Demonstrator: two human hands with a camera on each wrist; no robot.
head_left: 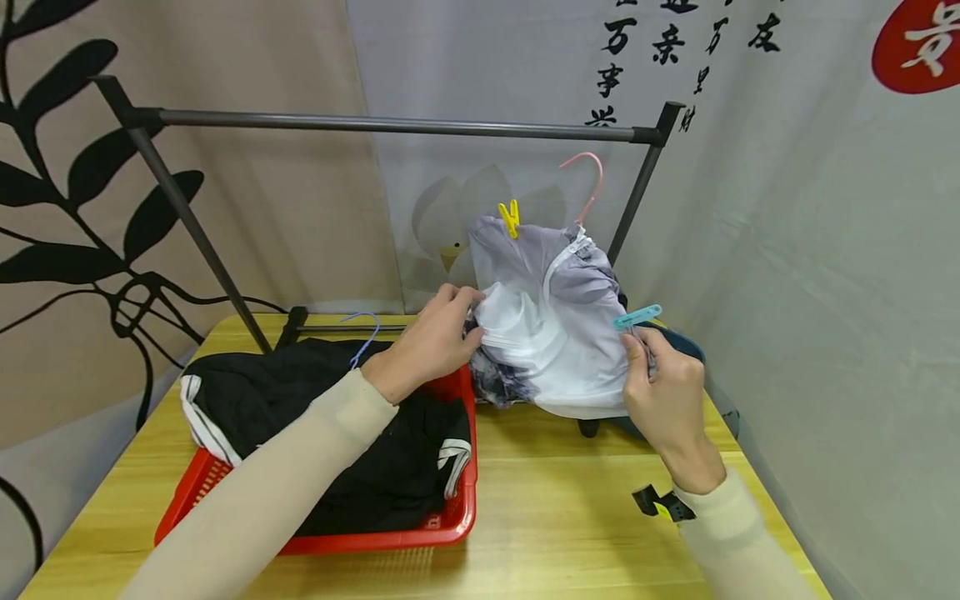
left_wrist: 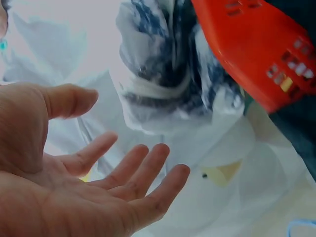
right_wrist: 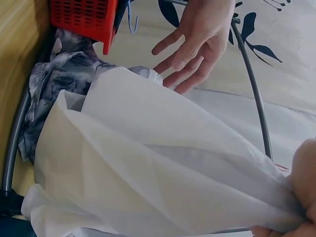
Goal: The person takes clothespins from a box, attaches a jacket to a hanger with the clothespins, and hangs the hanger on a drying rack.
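Observation:
A thin white-and-grey garment (head_left: 570,350) with a dark marbled print hangs bunched on a pink hanger (head_left: 597,179). A yellow clothespin (head_left: 509,218) grips its upper left part. My right hand (head_left: 671,392) pinches the garment's right edge; in the right wrist view, the white cloth (right_wrist: 148,158) stretches to those fingers. Just above the thumb sits a teal clothespin (head_left: 637,316), and what it clips cannot be told. Beside the garment's left side is my left hand (head_left: 431,342). The left wrist view shows its fingers (left_wrist: 148,168) spread apart, holding nothing.
A red basket (head_left: 457,533) with black, white-trimmed clothing (head_left: 300,392) and a blue hanger (head_left: 365,337) stands left on the wooden table (head_left: 555,517). A grey metal rack (head_left: 390,125) spans the back. Dark cloth (head_left: 682,343) lies behind the garment at right.

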